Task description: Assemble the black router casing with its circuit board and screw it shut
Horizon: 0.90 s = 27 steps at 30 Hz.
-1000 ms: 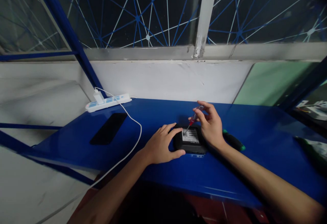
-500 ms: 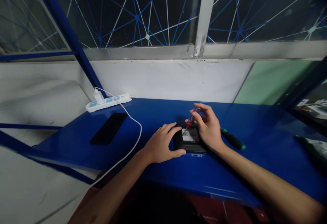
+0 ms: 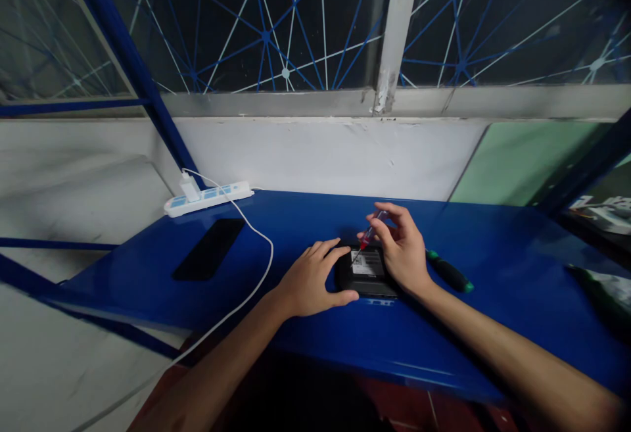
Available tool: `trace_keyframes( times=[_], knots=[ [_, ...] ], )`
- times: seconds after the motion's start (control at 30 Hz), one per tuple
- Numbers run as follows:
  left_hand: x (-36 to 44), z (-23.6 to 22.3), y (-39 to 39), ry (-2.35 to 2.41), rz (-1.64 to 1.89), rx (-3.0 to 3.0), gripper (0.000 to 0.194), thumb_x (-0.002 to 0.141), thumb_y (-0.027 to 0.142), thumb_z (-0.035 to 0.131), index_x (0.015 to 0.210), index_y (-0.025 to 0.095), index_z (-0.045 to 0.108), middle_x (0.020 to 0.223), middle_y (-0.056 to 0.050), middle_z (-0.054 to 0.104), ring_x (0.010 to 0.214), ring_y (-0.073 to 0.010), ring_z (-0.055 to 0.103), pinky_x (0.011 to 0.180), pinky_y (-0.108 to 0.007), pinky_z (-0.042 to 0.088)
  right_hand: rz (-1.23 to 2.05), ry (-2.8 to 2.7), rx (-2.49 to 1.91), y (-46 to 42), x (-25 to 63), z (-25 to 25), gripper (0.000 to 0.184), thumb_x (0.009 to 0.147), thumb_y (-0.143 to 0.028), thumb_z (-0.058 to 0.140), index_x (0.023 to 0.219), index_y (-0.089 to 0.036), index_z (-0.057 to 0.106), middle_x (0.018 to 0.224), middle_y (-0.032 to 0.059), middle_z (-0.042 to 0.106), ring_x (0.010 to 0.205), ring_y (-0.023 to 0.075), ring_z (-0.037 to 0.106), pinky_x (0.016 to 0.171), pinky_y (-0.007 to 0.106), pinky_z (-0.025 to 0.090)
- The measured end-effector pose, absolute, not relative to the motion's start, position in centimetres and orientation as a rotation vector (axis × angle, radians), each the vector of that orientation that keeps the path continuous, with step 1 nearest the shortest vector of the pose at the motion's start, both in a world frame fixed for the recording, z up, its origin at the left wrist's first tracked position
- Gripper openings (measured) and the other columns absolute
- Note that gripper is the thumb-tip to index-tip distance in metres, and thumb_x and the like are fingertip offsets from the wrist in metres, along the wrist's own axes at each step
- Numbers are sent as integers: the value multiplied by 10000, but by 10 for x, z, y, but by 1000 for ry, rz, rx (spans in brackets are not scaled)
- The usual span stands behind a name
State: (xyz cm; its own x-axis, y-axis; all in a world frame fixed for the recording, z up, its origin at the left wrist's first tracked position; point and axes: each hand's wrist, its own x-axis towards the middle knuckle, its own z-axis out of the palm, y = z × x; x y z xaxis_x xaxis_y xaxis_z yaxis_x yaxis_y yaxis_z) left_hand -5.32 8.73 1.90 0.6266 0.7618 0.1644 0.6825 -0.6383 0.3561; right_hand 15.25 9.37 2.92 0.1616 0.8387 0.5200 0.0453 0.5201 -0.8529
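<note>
A small black device (image 3: 367, 274) with a white label lies on the blue table (image 3: 305, 228). My left hand (image 3: 310, 282) rests against its left side, fingers curved round the edge and thumb along the front. My right hand (image 3: 401, 248) pinches a small red-handled screwdriver (image 3: 367, 236), tilted, with its tip down on the device's upper left corner.
A green-and-black tool (image 3: 449, 272) lies just right of my right wrist. A black phone (image 3: 210, 256) lies flat at the left. A white power strip (image 3: 210, 198) with a plugged charger sits by the wall, its white cable (image 3: 261, 267) running off the front edge. Clutter shows at the far right.
My right hand has shifted slightly left and down, bringing the screwdriver tip from the label area to the device's upper left corner. The left hand stays put.
</note>
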Motion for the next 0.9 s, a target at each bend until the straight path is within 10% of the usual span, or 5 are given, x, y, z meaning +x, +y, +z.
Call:
trace_keyframes(
  times=[0.7,0.9],
  knots=[
    [-54,16,88,1155,472,2599,836,788,652,705,1452,205,463,1566,-153,409,1417,-375,408,1170,-575,337,603,-1353,-929,94,155,30,224,910,-368,667,1106,-261,650,900,2,689,771,145,696,682,292,568],
    [-53,20,87,1185,423,2561,829,794,651,704,1452,207,466,1580,-158,388,1435,-398,383,1168,-604,323,750,-1347,-904,88,155,33,263,987,-383,529,1216,-266,584,1143,60,712,908,183,735,759,343,574]
  ],
)
